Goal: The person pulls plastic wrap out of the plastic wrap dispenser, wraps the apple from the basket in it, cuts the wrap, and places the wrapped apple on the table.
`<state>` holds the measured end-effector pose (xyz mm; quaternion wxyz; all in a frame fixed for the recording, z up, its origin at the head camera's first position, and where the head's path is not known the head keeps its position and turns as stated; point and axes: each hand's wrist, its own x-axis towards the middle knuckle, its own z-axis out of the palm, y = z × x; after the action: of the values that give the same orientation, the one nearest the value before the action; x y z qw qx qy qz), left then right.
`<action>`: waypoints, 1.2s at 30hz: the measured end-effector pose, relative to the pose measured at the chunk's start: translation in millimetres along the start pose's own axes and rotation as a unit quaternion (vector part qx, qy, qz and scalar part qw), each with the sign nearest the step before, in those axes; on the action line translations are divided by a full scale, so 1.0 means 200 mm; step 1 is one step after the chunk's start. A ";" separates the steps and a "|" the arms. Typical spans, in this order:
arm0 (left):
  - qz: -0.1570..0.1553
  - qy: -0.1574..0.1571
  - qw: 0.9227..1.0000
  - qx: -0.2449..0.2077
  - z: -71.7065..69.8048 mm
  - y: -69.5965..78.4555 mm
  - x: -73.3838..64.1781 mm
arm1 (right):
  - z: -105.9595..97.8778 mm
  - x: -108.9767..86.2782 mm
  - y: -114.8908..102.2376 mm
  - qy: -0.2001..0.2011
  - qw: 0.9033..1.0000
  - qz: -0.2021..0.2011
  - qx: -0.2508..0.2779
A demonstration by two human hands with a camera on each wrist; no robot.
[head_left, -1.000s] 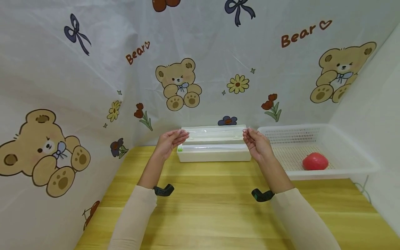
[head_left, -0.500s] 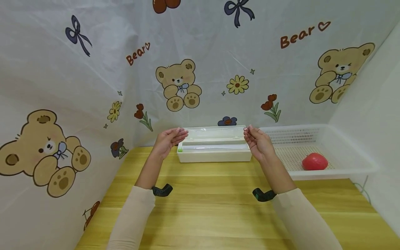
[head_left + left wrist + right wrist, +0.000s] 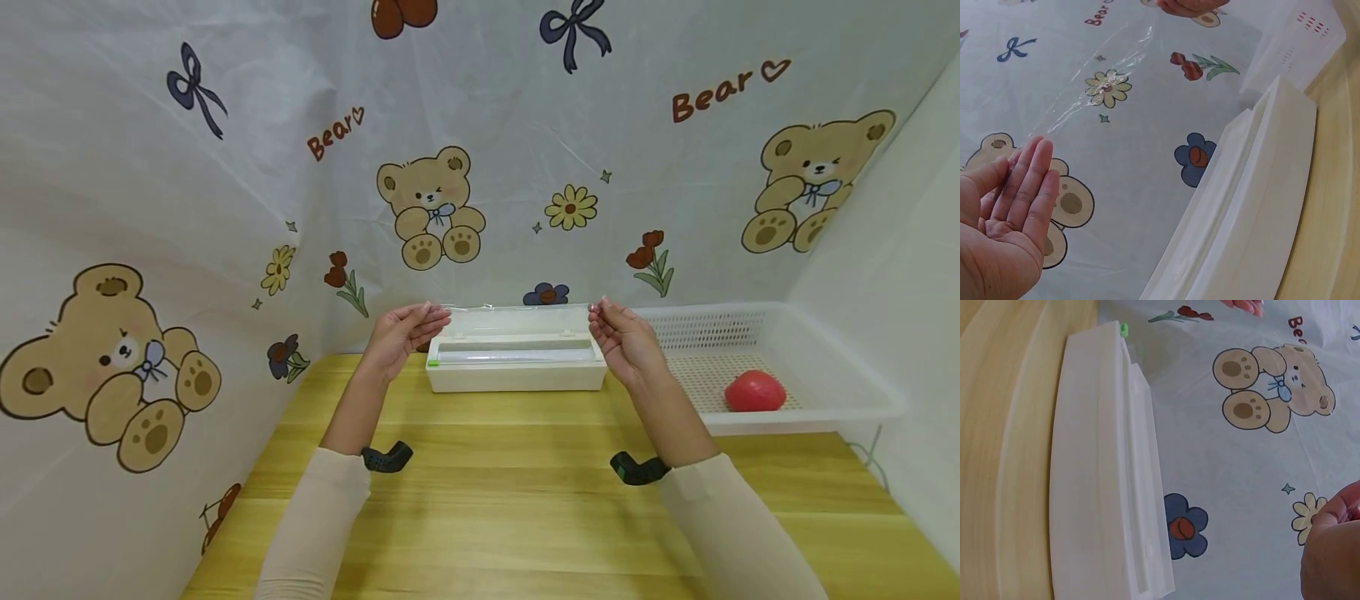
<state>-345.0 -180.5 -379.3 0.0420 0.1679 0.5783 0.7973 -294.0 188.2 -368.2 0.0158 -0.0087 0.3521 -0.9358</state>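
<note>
A strip of clear cling film (image 3: 491,307) stretches between the two hands. My left hand (image 3: 401,340) pinches one end between thumb and fingers, its other fingers held out straight. At the other end, my right hand (image 3: 628,343) pinches the film with its fingers curled. In the left wrist view the film (image 3: 1063,117) shows as shiny creases running up from the fingertips. Below and behind the hands stands a white cling film dispenser (image 3: 517,381), its lid (image 3: 517,321) raised at the back. A pale roll (image 3: 517,356) lies inside, and a green slider (image 3: 433,363) marks the left front corner.
A white perforated basket (image 3: 795,421) stands on the right, with a red rounded object (image 3: 755,391) inside it. The wooden table (image 3: 510,492) reaches back to a bear-patterned cloth (image 3: 487,108). A white wall (image 3: 915,275) borders the right side.
Both hands have risen slightly and moved a little apart. The film between them has gone up from in front of the lid to about its top edge.
</note>
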 end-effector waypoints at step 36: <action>0.000 -0.069 0.997 0.036 0.01 0.09 -0.34 | -0.07 -0.32 -0.05 -0.099 0.991 0.006 -0.087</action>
<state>-277.5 -202.9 -377.4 0.0760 0.2237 0.6020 0.7627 -231.5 207.7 -372.3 0.0551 -0.1002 0.4286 -0.8962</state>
